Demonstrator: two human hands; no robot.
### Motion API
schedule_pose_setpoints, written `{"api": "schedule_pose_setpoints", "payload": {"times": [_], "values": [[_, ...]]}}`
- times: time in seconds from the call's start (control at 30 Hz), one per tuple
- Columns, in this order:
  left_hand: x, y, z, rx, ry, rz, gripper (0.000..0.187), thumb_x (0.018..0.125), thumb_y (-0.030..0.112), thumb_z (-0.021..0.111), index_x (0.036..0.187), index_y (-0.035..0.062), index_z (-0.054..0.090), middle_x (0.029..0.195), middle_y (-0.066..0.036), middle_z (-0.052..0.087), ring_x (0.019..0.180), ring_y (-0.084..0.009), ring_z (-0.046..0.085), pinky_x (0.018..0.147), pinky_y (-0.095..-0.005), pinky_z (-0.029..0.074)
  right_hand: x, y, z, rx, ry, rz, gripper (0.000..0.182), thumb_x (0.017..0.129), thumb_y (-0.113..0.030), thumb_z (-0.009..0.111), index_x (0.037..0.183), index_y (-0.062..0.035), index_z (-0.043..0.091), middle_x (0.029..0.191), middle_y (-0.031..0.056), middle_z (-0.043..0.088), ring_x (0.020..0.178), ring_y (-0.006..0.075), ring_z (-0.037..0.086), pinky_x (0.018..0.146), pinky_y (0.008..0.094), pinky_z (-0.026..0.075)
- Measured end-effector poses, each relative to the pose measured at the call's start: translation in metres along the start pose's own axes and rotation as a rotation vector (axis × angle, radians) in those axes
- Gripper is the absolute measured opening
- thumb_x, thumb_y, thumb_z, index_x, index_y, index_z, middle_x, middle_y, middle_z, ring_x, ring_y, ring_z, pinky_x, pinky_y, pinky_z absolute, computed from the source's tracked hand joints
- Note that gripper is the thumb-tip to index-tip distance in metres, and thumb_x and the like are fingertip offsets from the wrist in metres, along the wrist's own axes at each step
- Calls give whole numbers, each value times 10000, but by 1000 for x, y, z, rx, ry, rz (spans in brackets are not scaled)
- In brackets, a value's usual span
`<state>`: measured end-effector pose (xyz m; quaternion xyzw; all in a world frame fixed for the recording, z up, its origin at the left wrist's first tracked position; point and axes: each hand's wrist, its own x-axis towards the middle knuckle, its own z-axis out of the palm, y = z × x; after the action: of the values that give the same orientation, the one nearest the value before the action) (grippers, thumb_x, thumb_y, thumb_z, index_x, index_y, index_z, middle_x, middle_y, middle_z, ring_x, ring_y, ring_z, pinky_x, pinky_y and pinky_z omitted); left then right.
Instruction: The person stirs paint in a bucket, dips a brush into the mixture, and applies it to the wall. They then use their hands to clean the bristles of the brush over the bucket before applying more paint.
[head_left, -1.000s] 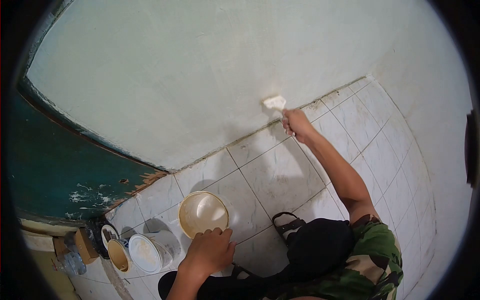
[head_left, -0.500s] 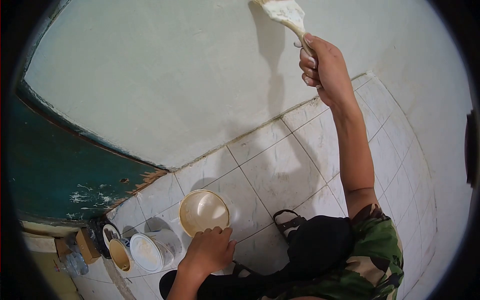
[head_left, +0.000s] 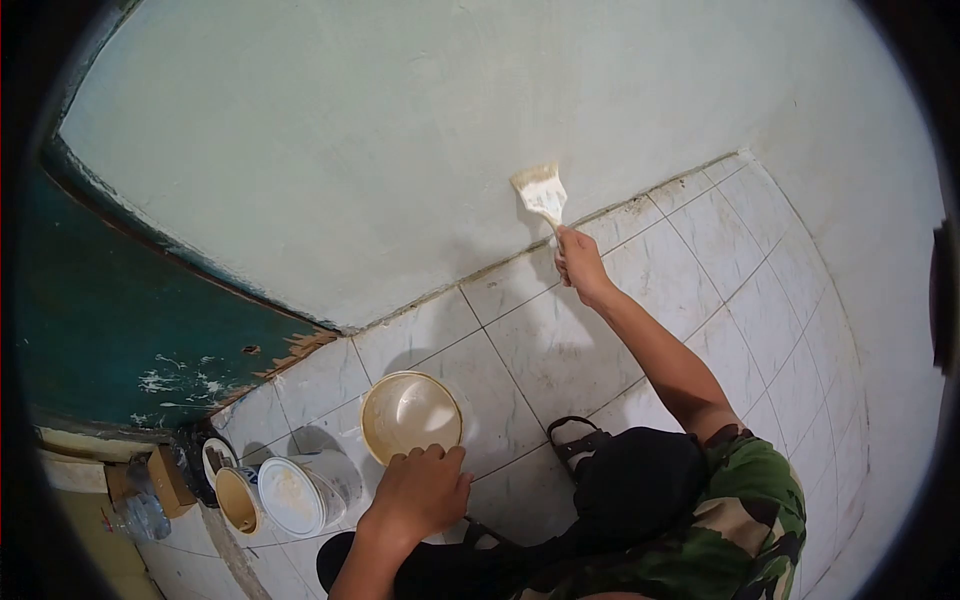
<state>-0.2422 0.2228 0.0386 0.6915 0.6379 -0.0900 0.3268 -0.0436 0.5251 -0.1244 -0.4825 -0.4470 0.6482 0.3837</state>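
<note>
A wide paintbrush (head_left: pixel 543 195), its head coated in white paint, is in my right hand (head_left: pixel 582 262), with the fingers wrapped round the handle. Its bristles are on or close to the pale wall (head_left: pixel 330 170), low down near the floor line; actual contact is hard to make out. My left hand (head_left: pixel 420 490) is curled over the near rim of a round paint bucket (head_left: pixel 375 412) that has a little whitish paint inside. The fingertips are hidden behind the rim.
Left of the bucket stand a white-lidded tub (head_left: pixel 292 497) and a smaller open pail (head_left: pixel 236 500). Beyond them are a cardboard box (head_left: pixel 172 482) and a clear plastic bottle (head_left: pixel 145 517). A dark green door (head_left: pixel 150 310) meets the wall. My sandalled foot (head_left: pixel 575 440) is on the tiles.
My right hand has come down and left with the paintbrush, from high on the wall to just above the floor edge. My left hand stays at the bucket rim.
</note>
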Motion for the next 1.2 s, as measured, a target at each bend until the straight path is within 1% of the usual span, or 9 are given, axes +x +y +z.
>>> {"api": "schedule_pose_setpoints", "payload": {"times": [0.23, 0.37, 0.43, 0.5, 0.67, 0.9, 1.03, 1.13, 1.2], "values": [[-3, 2, 0, 42, 46, 21, 302, 917, 263, 552, 1070, 8, 606, 919, -218, 654, 847, -400, 650, 784, -484, 510, 4, 2, -17, 70, -1, 292, 275, 976, -301, 476, 824, -73, 493, 610, -4, 441, 456, 95, 374, 387, 280, 305], [-5, 7, 0, 41, 80, 38, 306, 918, 271, 544, 1071, 14, 609, 918, -212, 656, 857, -395, 650, 783, -484, 512, 5, -71, -10, -52, 41, 152, 264, 972, -261, 502, 840, -35, 537, 636, 26, 502, 468, 101, 423, 384, 268, 315], [-6, 5, 0, 42, 101, 47, 307, 919, 274, 541, 1073, 17, 609, 917, -210, 657, 862, -393, 649, 783, -485, 512, -9, -126, -3, -87, 9, 97, 246, 992, -254, 496, 842, -60, 483, 603, -23, 406, 473, 84, 363, 374, 239, 272], [-6, 3, 3, 56, 98, 88, 314, 926, 282, 532, 1089, 24, 611, 922, -211, 658, 869, -387, 650, 780, -481, 514, -24, -176, -3, 0, -30, 24, 266, 988, -224, 489, 854, -4, 556, 624, 12, 475, 462, 95, 399, 375, 240, 280], [-6, 2, -3, 12, 13, 72, 326, 937, 293, 516, 1105, 30, 610, 960, -215, 659, 903, -386, 643, 810, -486, 506, -72, -272, 21, -102, -49, -201, 255, 1008, -251, 463, 795, -112, 438, 589, -80, 346, 464, 38, 287, 372, 223, 212], [-10, -12, -2, -14, 90, 86, 304, 937, 313, 511, 1018, 37, 611, 964, -206, 662, 912, -389, 653, 813, -507, 494, -126, -354, 45, -24, -48, -577, 284, 1015, -285, 446, 787, -117, 464, 557, -102, 281, 458, 21, 248, 365, 192, 212], [-10, -14, 1, -7, 87, 73, 308, 933, 316, 516, 1017, 35, 611, 958, -203, 662, 906, -386, 653, 809, -506, 495, -98, -359, 60, 80, -186, -617, 240, 981, -246, 473, 792, -99, 461, 601, -68, 334, 496, 57, 273, 430, 217, 274], [-14, -13, -5, 3, 66, 69, 329, 943, 297, 503, 1099, 28, 608, 964, -224, 657, 920, -401, 638, 837, -488, 501, -59, -307, 72, 22, -32, -586, 313, 966, -314, 499, 762, -76, 504, 589, 11, 461, 443, 123, 402, 412, 291, 337], [-15, -12, -7, -11, 67, 52, 325, 944, 304, 501, 1084, 31, 607, 965, -225, 655, 926, -402, 638, 843, -491, 501, -44, -260, 76, 69, 23, -518, 345, 970, -314, 481, 733, -64, 502, 566, 24, 454, 406, 134, 399, 384, 306, 327]]}}
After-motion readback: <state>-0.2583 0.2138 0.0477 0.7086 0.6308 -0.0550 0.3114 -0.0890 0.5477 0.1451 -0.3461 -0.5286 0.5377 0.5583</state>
